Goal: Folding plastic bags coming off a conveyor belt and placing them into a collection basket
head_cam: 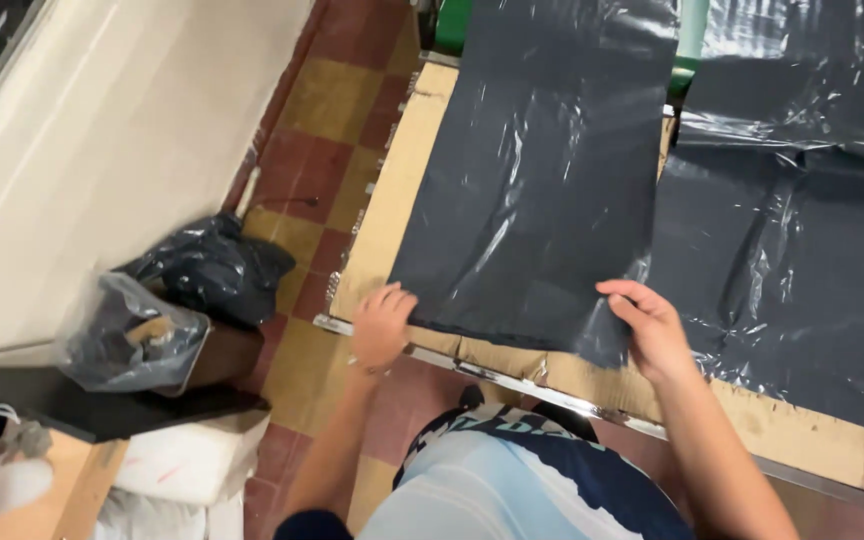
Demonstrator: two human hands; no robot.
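Note:
A flat dark grey plastic bag [537, 180] lies lengthwise on a cardboard-covered table [392, 190]. My left hand [382, 325] pinches its near left corner at the table's front edge. My right hand [652, 330] grips the near right corner, where the plastic is bunched and slightly lifted. More dark grey plastic sheeting [802, 250] is spread over the table to the right, partly under the bag.
A metal strip [512, 378] runs along the table's front edge. On the tiled floor [322, 140] at the left stands a box with crumpled dark and clear plastic bags [177, 300]. A pale wall [102, 140] slants at far left. A green object [452, 25] sits behind the table.

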